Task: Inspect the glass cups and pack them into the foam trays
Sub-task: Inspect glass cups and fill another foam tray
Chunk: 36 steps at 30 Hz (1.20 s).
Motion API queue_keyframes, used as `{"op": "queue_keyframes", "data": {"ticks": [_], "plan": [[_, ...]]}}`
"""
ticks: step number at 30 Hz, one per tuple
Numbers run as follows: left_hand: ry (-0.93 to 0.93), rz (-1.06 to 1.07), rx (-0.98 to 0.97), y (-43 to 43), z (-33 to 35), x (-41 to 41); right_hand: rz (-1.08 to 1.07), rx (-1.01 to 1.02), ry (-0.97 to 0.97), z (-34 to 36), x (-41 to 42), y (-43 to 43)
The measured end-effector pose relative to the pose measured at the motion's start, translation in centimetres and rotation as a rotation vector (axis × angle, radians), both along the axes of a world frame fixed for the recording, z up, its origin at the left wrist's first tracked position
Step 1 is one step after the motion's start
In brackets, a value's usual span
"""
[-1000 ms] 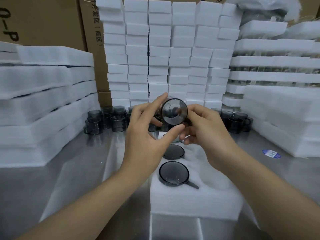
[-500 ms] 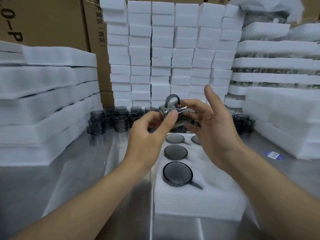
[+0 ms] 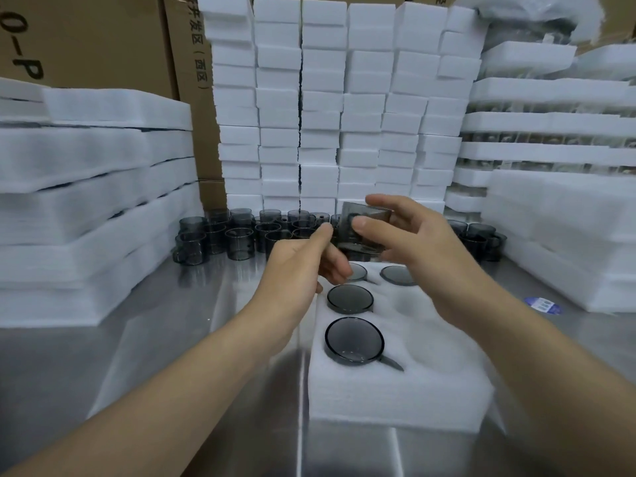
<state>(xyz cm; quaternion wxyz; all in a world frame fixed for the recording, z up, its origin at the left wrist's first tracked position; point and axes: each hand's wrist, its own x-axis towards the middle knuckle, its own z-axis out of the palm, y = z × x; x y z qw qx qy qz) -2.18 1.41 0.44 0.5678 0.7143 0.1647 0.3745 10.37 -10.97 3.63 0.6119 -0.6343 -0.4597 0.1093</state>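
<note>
We hold one smoky glass cup (image 3: 361,232) in the grip of our right hand (image 3: 409,242), thumb on its near wall and fingers curled over the top, above the far end of the foam tray (image 3: 395,390) on the steel desk (image 3: 155,339). The cup looks tipped, its axis leaning from upright, though blur hides which end faces down. Our left hand (image 3: 299,270) sits just beside it, fingers loosely curled and holding nothing, one fingertip close to the cup's left edge. An empty pocket likely lies below and slightly right of the cup, so the right hand is nearer.

Four cups are seated in the tray: three in the left column, one at far right. Many loose cups (image 3: 241,235) stand behind, too crowded to count.
</note>
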Motion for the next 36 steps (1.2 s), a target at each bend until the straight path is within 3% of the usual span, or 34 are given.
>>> {"op": "queue_keyframes", "data": {"ticks": [4, 12, 17, 28, 36], "plan": [[0.032, 0.077, 0.122, 0.5, -0.8, 0.1, 0.005, -0.131, -0.05, 1.1, 2.5, -1.9], [0.089, 0.105, 0.234, 1.2, -1.9, 0.4, 0.211, -0.444, -0.069, 0.8, 5.5, -4.1], [0.089, 0.101, 0.253, 1.2, -2.1, 0.4, 0.312, -0.471, -0.052, 0.9, 6.3, -4.9], [0.089, 0.127, 0.293, 1.1, -2.4, 0.4, 0.261, -0.612, -0.252, 1.1, 5.6, -4.7], [0.077, 0.126, 0.289, 1.2, -2.9, 0.6, 0.266, -0.706, -0.269, 0.6, 5.9, -4.8]]}}
